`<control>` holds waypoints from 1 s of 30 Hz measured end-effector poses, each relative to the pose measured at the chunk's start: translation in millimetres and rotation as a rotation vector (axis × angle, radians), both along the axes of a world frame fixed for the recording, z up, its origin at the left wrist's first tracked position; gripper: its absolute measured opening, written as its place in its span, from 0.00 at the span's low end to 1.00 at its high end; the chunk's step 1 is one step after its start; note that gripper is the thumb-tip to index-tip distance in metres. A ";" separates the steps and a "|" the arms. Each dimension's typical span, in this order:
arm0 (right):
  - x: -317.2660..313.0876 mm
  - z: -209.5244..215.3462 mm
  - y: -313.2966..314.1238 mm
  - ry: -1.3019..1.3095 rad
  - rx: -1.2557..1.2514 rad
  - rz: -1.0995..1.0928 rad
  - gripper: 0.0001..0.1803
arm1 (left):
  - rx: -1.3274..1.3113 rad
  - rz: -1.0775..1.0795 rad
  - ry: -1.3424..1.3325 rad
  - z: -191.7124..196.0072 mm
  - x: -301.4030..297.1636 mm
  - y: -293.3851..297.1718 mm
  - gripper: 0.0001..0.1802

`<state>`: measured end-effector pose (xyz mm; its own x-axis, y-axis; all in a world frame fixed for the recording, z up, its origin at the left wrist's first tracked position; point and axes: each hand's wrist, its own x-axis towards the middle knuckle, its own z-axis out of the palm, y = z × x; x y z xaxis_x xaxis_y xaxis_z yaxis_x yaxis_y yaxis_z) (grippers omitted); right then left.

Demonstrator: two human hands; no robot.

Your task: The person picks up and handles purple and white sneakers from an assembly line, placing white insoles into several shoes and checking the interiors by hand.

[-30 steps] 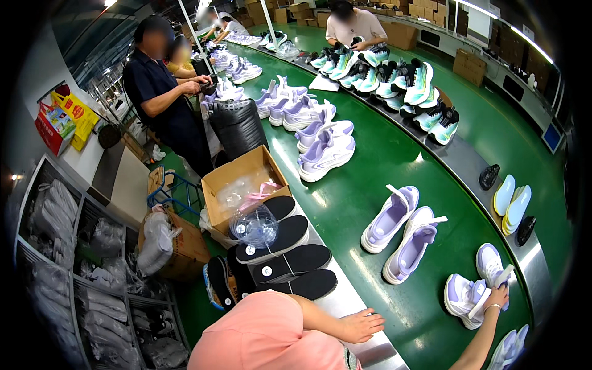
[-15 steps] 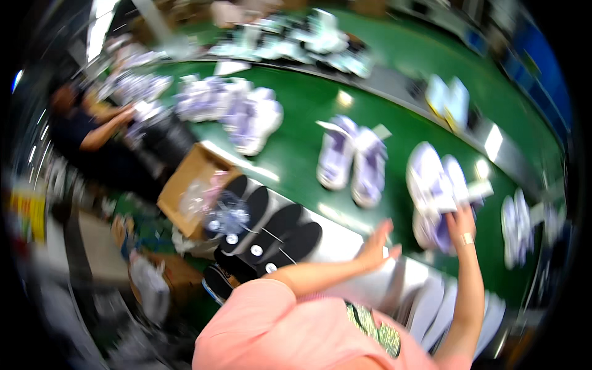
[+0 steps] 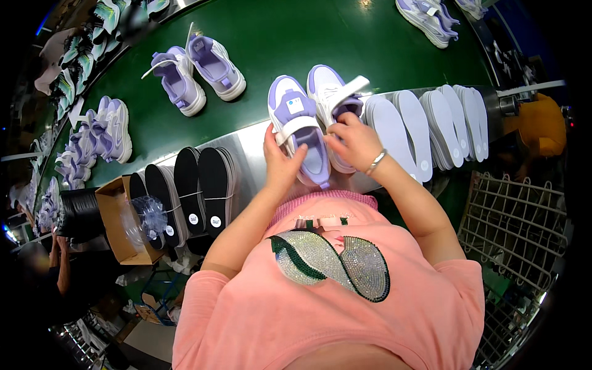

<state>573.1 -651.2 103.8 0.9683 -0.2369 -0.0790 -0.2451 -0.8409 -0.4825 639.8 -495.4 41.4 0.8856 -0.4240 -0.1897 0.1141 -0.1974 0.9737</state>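
Note:
Two white-and-lilac sneakers stand side by side close in front of me, toes pointing away. My left hand is closed on the side of the left sneaker, its thumb at the shoe's opening and the fingers outside. A white strap crosses this shoe, and a small white label lies on its tongue. My right hand has its fingers curled over the collar of the right sneaker. A white paper tag sticks out of that shoe. My right hand partly hides its opening.
White insoles lie in stacks on the right along the metal edge. Black insoles and an open cardboard box are on the left. Another sneaker pair stands on the green table. A wire rack is at right.
The view has swung round. The sneaker pair under my right hand has come nearer, in front of my body. My left hand, earlier apart from the shoes, now grips the left one.

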 end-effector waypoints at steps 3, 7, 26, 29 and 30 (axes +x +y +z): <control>-24.0 5.6 -16.1 -0.270 0.008 -0.027 0.08 | 0.018 0.095 -0.079 -12.3 12.1 7.4 0.40; -42.2 16.0 -18.1 -0.380 -0.018 -0.047 0.05 | 0.062 -0.042 0.094 15.9 21.1 12.1 0.26; 89.1 4.6 45.9 0.299 -0.147 0.523 0.19 | -0.152 -0.035 0.012 -4.3 -3.3 23.0 0.50; 95.0 0.6 59.5 0.341 -0.290 0.505 0.17 | -0.159 0.028 -0.097 -16.1 -6.0 17.2 0.50; 96.5 1.2 60.0 0.340 -0.231 0.469 0.17 | -0.176 0.053 -0.138 -20.4 -6.0 15.4 0.50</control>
<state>669.5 -591.2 105.0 0.9030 0.1597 -0.3989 0.0677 -0.9696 -0.2351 633.8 -479.9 20.9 0.9199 -0.3921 0.0076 -0.0171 -0.0208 0.9996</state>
